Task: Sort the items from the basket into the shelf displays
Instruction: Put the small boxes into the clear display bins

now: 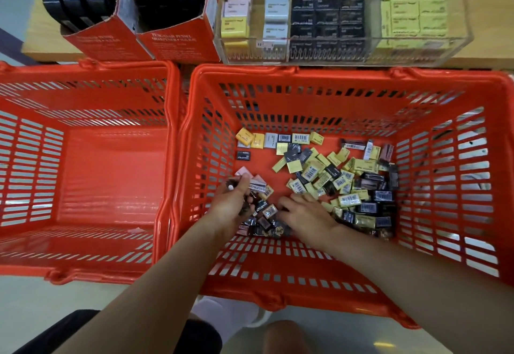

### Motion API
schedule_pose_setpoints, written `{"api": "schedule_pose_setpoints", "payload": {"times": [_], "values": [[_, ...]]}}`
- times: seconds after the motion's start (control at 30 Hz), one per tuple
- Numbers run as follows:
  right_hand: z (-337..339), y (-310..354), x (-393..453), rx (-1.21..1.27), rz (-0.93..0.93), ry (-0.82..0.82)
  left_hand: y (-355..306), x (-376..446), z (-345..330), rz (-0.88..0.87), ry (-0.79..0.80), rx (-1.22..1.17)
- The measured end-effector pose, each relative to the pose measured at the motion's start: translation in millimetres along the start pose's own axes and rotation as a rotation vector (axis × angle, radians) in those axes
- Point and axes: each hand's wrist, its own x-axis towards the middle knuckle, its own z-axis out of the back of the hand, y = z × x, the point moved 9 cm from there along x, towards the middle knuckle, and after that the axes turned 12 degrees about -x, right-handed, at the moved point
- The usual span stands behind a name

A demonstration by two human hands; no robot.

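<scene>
While the left hand [232, 200] grips a clutch of small packets, the right hand [303, 210] lies open on the loose packets [342, 184] heaped toward the basket's [347, 75] near right corner.

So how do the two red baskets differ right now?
The right basket holds a scatter of small packets in yellow, black and grey; the left basket shows only a bare floor. Both hands, left and right, are down in the right basket, none in the left basket. Both are the same slotted red plastic.
</scene>
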Motion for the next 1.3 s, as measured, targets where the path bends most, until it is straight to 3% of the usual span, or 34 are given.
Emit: {"api": "schedule_pose_setpoints", "payload": {"times": [0.1, 0.17, 0.27, 0.43, 0.57, 0.67, 0.77, 0.93, 1.17, 1.3], "values": [[-1.6, 6.1, 12.1, -0.142, 0.047, -0.004, -1.5, -6.4, -12.8, -0.009, 0.089, 0.033], [3.4, -0.2, 11.1, -0.069, 0.019, 0.057, -8.7, -14.7, -22.7, -0.029, 0.152, 0.077], [38.3, -37.8, -13.1, 0.449, -0.22, 0.069, -28.8, -36.0, -41.3, -0.058, 0.256, 0.148], [144.6, -110.0, -83.5, 1.088, -0.61, -0.232, -90.1, -115.5, -84.1, -0.179, 0.417, 0.229], [235.8, -132.6, -132.1, 1.465, -0.646, -0.43, -135.9, -206.3, -118.6, -0.293, 0.546, 0.274], [294.7, -123.5, -159.9, 1.73, -0.48, -0.431, -156.0, -264.8, -136.6, -0.353, 0.639, 0.262], [334.7, -110.6, -188.3, 1.646, -0.377, -0.409, -164.2, -302.4, -149.2, -0.403, 0.727, 0.26], [359.0, -129.8, -212.9, 1.279, -0.53, -0.517, -175.1, -319.4, -170.2, -0.535, 0.746, 0.312], [385.7, -145.9, -181.7, 1.442, -0.427, -0.646, -207.1, -312.4, -209.4, -0.709, 0.77, 0.275], [402.8, -160.9, -157.6, 1.399, -0.446, -0.656, -230.0, -298.9, -206.6, -0.765, 0.73, 0.18]]}}
